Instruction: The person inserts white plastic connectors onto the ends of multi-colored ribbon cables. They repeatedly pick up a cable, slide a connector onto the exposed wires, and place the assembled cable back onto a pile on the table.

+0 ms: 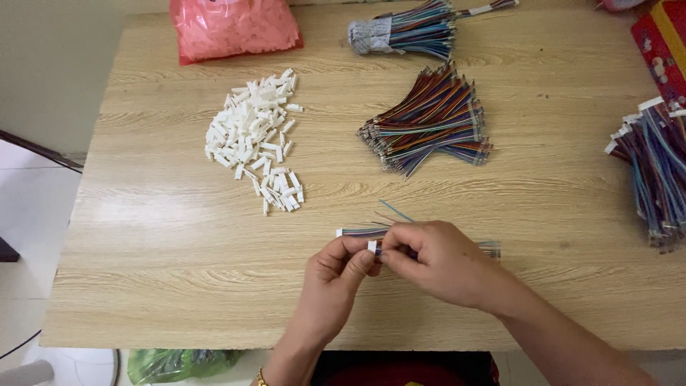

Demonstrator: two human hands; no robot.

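Near edge: left hand (334,270) closed, thumb and forefinger pinching a small white connector housing (372,246). Right hand (436,261) closed just beside it, fingertips meeting the same housing and gripping thin coloured wires (395,211), one blue strand sticking up past the knuckles. Directly behind the hands, flat on the wooden table (164,243): a short finished multicoloured cable (357,232) with a white plug at its left end, its far end showing right of the right hand.

Mid-table, left: loose heap of white connector housings (254,136). Mid-table, centre: fanned bundle of multicoloured wires (432,121), well apart from the heap. Right edge: another bundle of cables with white plugs (654,171), partly cut off by the frame.

Far edge: pink plastic bag (232,27) at left; taped bundle of wires (407,30) at centre.
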